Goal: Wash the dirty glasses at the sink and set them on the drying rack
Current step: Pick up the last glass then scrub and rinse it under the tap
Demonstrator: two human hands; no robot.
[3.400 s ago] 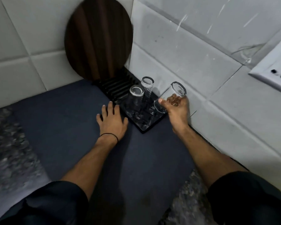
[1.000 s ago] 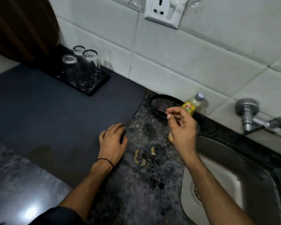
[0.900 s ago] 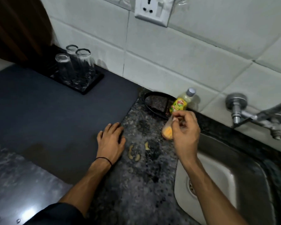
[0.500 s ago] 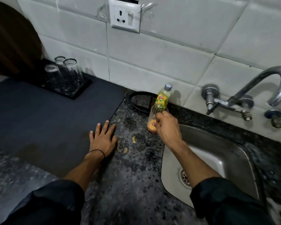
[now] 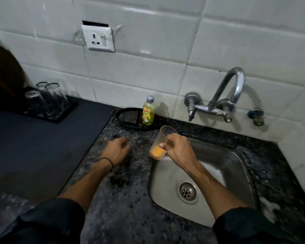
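A tilted dirty glass (image 5: 159, 144) with orange dregs hangs over the sink's (image 5: 234, 166) 9 o'clock rim, the right hand (image 5: 179, 150) wrapped around it. At 9 o'clock of the glass, the left hand (image 5: 115, 150) hangs loosely curled over the speckled counter (image 5: 123, 205), holding nothing. Toward 10 o'clock, 3 upturned glasses (image 5: 46, 99) stand on the drying rack (image 5: 63, 115).

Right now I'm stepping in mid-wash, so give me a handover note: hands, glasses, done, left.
Right hand grips a clear tumbler with orange dregs, tilted at the steel sink edge.
Left hand loosely curled, empty, over the speckled counter.
Done: three clear glasses upturned on the black drying rack.
Left: rinse under the chrome tap, use the yellow soap bottle, then rack it.
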